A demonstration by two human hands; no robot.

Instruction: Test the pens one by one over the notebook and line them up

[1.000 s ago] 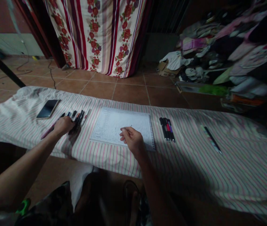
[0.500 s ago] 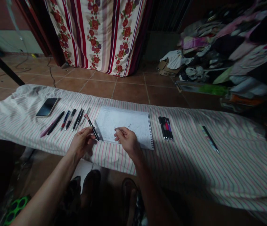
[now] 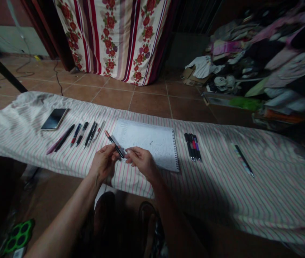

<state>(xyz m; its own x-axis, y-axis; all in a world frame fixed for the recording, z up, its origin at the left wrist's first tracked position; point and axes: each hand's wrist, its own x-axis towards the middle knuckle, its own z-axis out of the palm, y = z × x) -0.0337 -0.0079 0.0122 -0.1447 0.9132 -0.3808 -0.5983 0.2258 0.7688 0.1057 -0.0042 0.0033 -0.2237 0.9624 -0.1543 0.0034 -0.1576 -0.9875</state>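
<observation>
My left hand [image 3: 105, 159] holds a dark pen [image 3: 113, 143] with an orange-pink end, pinched between thumb and fingers. The pen slants over the left edge of an open spiral notebook [image 3: 147, 138], its orange-pink end up and to the left. My right hand [image 3: 140, 159] is closed, thumb and fingertips meeting at the pen's dark lower end, above the notebook's near edge. Faint writing covers the notebook's page. Left of the notebook lies a row of several pens [image 3: 89, 134]. To its right lies a tight group of pens [image 3: 192, 147].
A phone [image 3: 55, 119] lies at the left of the striped cloth [image 3: 217, 157]. A single pen [image 3: 243, 160] rests far right. Beyond the bench are a tiled floor, a flowered curtain [image 3: 112, 36] and a heap of clothes [image 3: 238, 53]. A green object [image 3: 19, 236] is at lower left.
My left hand has moved right with the pen, bringing its dark end to my right fingertips. My right hand has hardly moved. The view has shifted slightly.
</observation>
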